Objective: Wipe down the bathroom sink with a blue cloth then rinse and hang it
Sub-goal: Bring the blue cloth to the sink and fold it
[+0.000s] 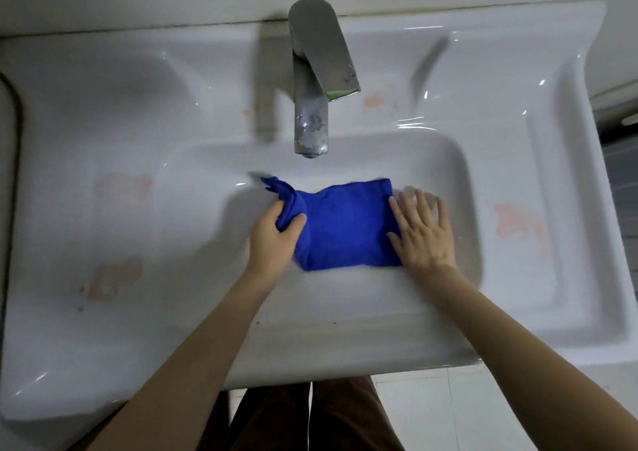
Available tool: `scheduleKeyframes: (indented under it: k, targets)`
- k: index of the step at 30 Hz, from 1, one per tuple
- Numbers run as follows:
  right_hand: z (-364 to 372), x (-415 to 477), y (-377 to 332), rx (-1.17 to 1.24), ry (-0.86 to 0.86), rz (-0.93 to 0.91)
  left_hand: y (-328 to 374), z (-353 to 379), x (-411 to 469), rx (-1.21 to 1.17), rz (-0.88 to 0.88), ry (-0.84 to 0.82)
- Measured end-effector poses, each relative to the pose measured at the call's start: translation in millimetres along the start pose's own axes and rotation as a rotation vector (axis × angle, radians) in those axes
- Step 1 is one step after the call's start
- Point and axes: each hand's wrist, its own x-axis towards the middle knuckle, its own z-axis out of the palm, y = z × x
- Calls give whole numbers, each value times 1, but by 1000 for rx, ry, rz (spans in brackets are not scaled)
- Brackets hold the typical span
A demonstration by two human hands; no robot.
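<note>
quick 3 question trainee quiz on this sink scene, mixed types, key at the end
1. True or false: water is running from the faucet.
2. Which hand grips a bunched edge of the blue cloth? A) left hand B) right hand
3. Fill in: the cloth lies inside the sink ____.

Key: 1 false; 2 A; 3 basin. The right hand lies flat, fingers spread, at the cloth's right edge.

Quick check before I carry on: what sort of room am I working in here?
Most likely a bathroom. A white ceramic sink with a moulded rectangular basin sits against a wall, a chrome single-lever tap stands over it, and pale floor tiles show below the front edge.
</note>
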Motion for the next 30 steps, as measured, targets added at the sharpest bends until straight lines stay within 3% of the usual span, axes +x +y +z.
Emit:
scheduleKeyframes:
  k: [6, 11, 14, 16, 18, 20, 22, 26, 30]
  targets:
    - [12, -4, 14, 72, 79, -35, 14, 88, 5, 120, 162, -155]
    - [17, -4, 14, 67, 110, -73, 3, 118, 0, 359, 192, -459]
    - [17, -4, 14, 129, 156, -77, 5, 96, -1, 252, 172, -269]
    - [16, -4, 13, 147, 167, -67, -5, 76, 4, 343, 167, -20]
    - [16, -4, 10, 152, 152, -57, -18, 63, 9, 451, 8, 86]
    - [16, -2, 7, 160, 136, -50, -28, 62, 12, 453, -183, -5]
    - [17, 2, 6, 154, 124, -61, -34, 68, 12, 306, -253, -104]
    - [17, 9, -5, 117, 122, -77, -35, 59, 12, 76, -250, -53]
    - [8, 20, -41, 77, 82, -140, -41, 19, 13, 47, -141, 32]
